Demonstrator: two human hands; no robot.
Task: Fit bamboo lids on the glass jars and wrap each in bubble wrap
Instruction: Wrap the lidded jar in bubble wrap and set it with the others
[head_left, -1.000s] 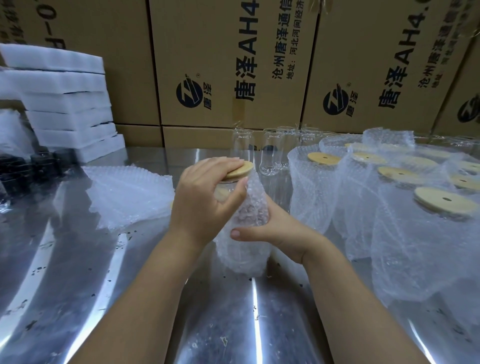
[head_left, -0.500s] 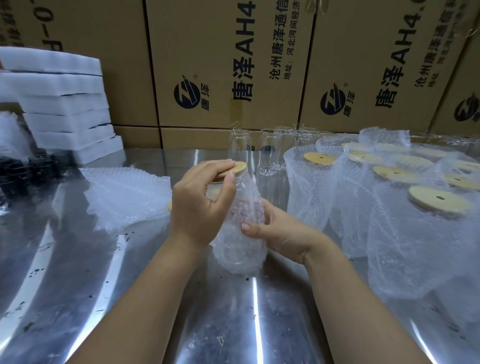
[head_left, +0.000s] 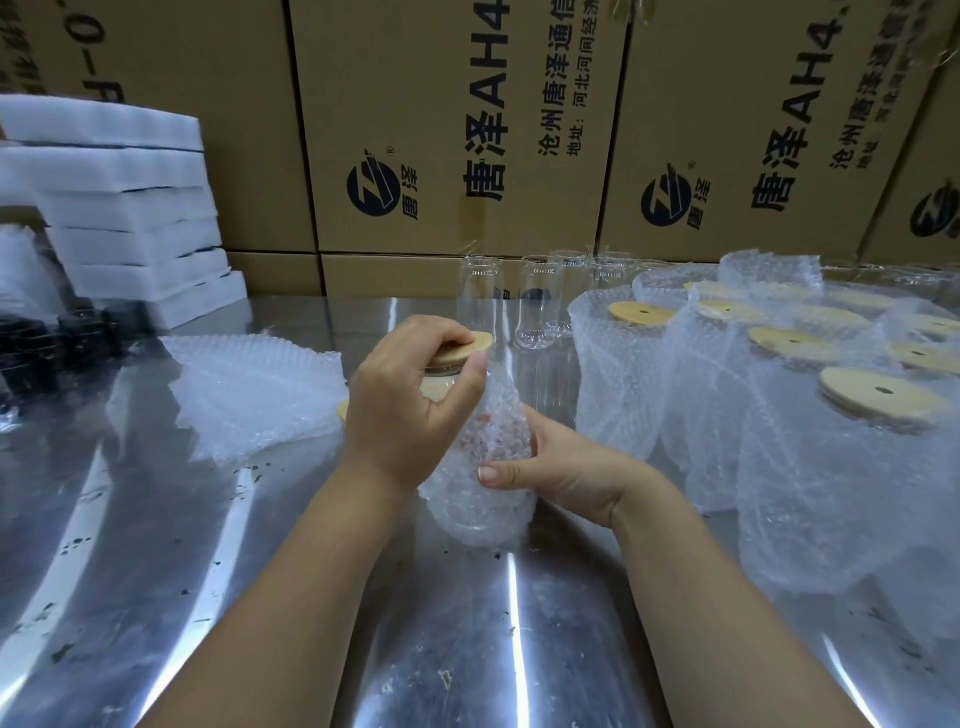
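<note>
A glass jar in a bubble wrap sleeve (head_left: 483, 499) stands on the steel table in front of me. My left hand (head_left: 410, 410) grips its round bamboo lid (head_left: 465, 349) from above, fingers over the top and thumb at the rim. From the right, my right hand (head_left: 561, 467) holds the wrapped jar's body, its thumb across the front. Part of the jar's neck is hidden by my left hand.
Several wrapped jars with bamboo lids (head_left: 878, 395) crowd the right side. Bare glass jars (head_left: 537, 301) stand at the back centre. A pile of bubble wrap bags (head_left: 249, 395) lies to the left, white foam slabs (head_left: 119, 218) and black items (head_left: 67, 332) far left. Cardboard cartons (head_left: 457, 130) wall the back.
Both hands and the wrapped jar have shifted slightly left and nearer. My left hand's grip on the lid has turned a little, and my right thumb has slid lower on the jar.
</note>
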